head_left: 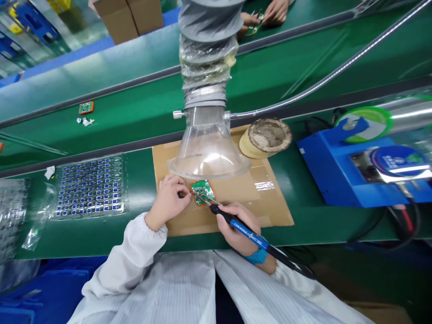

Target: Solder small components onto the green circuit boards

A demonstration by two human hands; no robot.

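A small green circuit board (202,191) with an orange edge lies on a brown cardboard sheet (263,202). My left hand (170,200) is closed in a pinch at the board's left edge, holding something thin that I cannot make out. My right hand (238,229) is wrapped round a blue and black soldering iron (245,230), whose tip rests on the board. A clear funnel hood (207,150) on a grey hose hangs just above the board.
A clear tray of small blue parts (89,186) lies to the left. A worn sponge holder (266,137) and a blue soldering station (364,166) sit to the right. Another orange-edged board (86,107) lies on the green belt. Another person's hands (266,15) work at the far side.
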